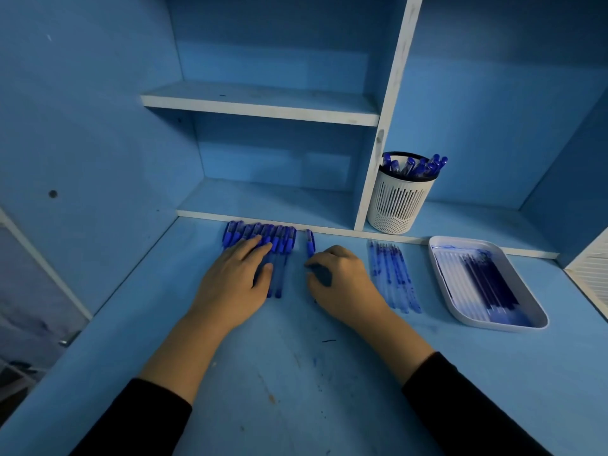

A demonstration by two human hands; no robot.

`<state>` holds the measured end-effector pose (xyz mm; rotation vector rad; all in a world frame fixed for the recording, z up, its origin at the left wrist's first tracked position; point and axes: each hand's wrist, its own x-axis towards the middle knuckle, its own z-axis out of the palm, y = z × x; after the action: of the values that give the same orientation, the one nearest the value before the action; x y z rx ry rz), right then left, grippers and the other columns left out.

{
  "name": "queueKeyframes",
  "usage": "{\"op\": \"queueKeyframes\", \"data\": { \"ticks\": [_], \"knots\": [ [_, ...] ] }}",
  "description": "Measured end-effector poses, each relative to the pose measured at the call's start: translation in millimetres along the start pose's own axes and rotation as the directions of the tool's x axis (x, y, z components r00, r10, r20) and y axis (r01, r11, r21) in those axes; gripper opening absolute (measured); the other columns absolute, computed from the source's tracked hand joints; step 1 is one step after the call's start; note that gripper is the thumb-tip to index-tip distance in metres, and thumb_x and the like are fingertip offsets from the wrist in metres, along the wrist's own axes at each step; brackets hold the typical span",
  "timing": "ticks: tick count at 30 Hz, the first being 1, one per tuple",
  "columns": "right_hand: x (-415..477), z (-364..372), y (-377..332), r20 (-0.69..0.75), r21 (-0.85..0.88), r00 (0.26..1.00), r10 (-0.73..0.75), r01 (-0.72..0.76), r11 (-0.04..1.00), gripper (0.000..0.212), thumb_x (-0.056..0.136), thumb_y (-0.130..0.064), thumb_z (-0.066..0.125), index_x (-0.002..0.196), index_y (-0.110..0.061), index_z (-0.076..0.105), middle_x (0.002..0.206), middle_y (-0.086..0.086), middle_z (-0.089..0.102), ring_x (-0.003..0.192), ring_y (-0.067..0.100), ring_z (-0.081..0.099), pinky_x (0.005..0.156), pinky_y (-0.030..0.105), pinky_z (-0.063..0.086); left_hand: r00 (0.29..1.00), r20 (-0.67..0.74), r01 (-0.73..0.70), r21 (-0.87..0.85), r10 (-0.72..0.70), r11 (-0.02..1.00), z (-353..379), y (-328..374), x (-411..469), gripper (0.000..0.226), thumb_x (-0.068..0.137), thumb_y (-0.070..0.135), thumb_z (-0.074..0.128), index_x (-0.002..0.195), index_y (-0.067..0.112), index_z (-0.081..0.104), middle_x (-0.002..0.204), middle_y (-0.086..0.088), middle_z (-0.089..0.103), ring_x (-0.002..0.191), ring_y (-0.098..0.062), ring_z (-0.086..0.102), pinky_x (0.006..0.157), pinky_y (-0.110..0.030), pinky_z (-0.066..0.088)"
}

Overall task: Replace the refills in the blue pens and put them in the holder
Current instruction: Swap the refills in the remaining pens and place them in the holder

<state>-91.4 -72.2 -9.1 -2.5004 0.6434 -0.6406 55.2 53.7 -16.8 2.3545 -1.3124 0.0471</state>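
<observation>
Desk [296,373]: matt painted wood, scuffed and ink-stained. Holder [399,205]: white slotted plastic. Tray [539,319]: smooth, glossy white plastic.

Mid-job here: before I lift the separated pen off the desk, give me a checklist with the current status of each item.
1. Right hand on the single pen: ok, its fingers curl round the lower part and the cap end shows beyond them.
2. Single pen apart from the row of pens: ok, a plain gap lies between them.
3. Left hand steadying the row: ok, it rests flat across the pens.
4. Loose refills at hand: ok, they lie side by side just right of the right hand.
5. Tray holds refills: ok. Whether they are fresh or spent: cannot tell.
6. Room in the holder: cannot tell, as several standing pens fill its mouth.
</observation>
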Motion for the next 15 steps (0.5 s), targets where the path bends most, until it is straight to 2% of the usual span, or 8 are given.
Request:
{"op": "queueKeyframes", "data": {
  "ticks": [6,9,12,15],
  "knots": [
    [-4.5,-6.6,-0.9,0.036,-0.012,0.997,0.069,-0.069,0.998,0.026,0.086,-0.007,0.060,0.111,-0.009,0.068,0.103,0.010,0.056,0.083,0.022,0.057,0.072,0.013,0.038,1.000,0.021,0.000,0.030,-0.001,1.000,-0.4,-1.6,0.7,0.048,0.103,0.036,0.037,0.149,0.027,0.037,0.159,0.007,0.027,0.147,-0.016,0.022,0.117,-0.032,0.023],
    [-6.5,-11.6,2.9,0.011,0.042,0.988,0.151,-0.151,0.988,0.026,0.085,-0.003,0.058,0.106,-0.011,0.070,0.099,0.007,0.061,0.076,0.014,0.053,0.065,0.001,0.035,1.000,0.008,-0.007,0.023,0.007,1.000,-0.9,-1.1,0.1,0.047,0.102,0.036,0.038,0.149,0.027,0.039,0.158,0.007,0.028,0.146,-0.016,0.024,0.116,-0.032,0.024],
    [-12.5,-20.2,4.0,-0.007,0.242,0.956,0.292,-0.282,0.928,0.022,0.087,-0.006,0.059,0.101,-0.017,0.072,0.091,-0.002,0.066,0.074,0.007,0.059,0.061,0.001,0.041,0.994,-0.073,-0.083,-0.049,0.079,0.995,-2.3,4.6,-2.2,0.045,0.102,0.039,0.038,0.145,0.027,0.045,0.155,0.009,0.036,0.143,-0.014,0.030,0.114,-0.029,0.028],
    [-21.1,-29.2,-0.2,-0.012,0.488,0.927,0.375,-0.322,0.811,0.019,0.089,-0.010,0.062,0.100,-0.021,0.073,0.089,-0.002,0.070,0.067,0.006,0.061,0.057,0.015,0.049,0.980,-0.146,-0.174,-0.286,0.137,0.942,-2.9,23.0,-7.5,0.045,0.100,0.040,0.042,0.142,0.025,0.049,0.144,0.019,0.043,0.135,-0.002,0.037,0.107,-0.007,0.024]
  ]
}}
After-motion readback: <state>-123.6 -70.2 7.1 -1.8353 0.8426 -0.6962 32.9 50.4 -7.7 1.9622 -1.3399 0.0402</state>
